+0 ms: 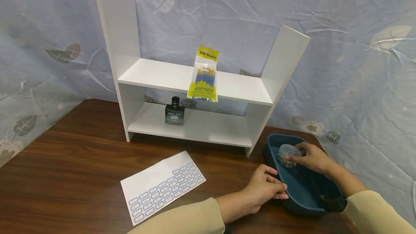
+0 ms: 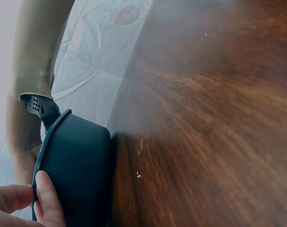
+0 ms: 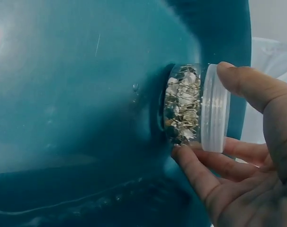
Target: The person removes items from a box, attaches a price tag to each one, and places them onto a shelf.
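A small clear jar (image 3: 183, 106) with a translucent screw lid holds many little metallic pieces. It sits inside the teal plastic tray (image 1: 305, 205), near the tray's far end. My right hand (image 1: 313, 159) grips the jar, thumb at the lid and fingers round its other side, as the right wrist view shows. At the tray's near left side, my left hand (image 1: 264, 190) pinches the rim between thumb and fingers. In the left wrist view the tray's outer wall (image 2: 84, 165) stands beside those fingertips (image 2: 45, 182).
A white two-tier shelf (image 1: 195, 131) stands at the back. It bears a pack of artist brushes (image 1: 204, 77), which overhangs the upper board, and a dark perfume bottle (image 1: 174, 113). A sheet of blue-framed labels (image 1: 162, 187) lies on the wooden table (image 1: 65, 176). Patterned cloth (image 1: 357, 64) hangs behind.
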Action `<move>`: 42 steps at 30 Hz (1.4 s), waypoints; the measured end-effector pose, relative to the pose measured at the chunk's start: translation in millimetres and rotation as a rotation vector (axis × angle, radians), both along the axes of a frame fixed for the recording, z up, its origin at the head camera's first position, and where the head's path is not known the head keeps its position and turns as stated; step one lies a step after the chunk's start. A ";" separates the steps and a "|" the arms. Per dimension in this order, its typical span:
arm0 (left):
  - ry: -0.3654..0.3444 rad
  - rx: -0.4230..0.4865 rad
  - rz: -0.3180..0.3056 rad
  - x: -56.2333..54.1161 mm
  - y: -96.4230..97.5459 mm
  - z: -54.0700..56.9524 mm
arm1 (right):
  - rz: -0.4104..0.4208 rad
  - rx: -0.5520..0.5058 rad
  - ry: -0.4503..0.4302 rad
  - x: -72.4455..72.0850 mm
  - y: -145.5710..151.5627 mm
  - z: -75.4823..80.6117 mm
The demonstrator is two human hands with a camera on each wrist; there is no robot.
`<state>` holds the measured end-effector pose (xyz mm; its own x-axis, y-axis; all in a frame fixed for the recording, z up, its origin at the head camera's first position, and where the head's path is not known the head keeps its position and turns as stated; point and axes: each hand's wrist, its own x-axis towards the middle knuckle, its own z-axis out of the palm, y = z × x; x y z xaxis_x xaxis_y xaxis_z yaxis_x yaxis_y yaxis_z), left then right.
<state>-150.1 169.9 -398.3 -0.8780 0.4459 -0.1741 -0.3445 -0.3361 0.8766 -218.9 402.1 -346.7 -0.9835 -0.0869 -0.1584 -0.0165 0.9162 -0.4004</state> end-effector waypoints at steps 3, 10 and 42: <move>0.000 -0.004 0.002 -0.2 0.6 -0.5 | 0.003 -0.002 0.031 0.0 -2.2 -0.3; -0.004 0.007 0.011 0.0 0.8 -0.9 | 0.020 -0.017 0.099 1.9 -7.1 0.3; 0.283 -0.234 -0.171 -2.7 -47.0 -0.4 | 0.070 -0.146 0.257 44.2 -42.8 38.7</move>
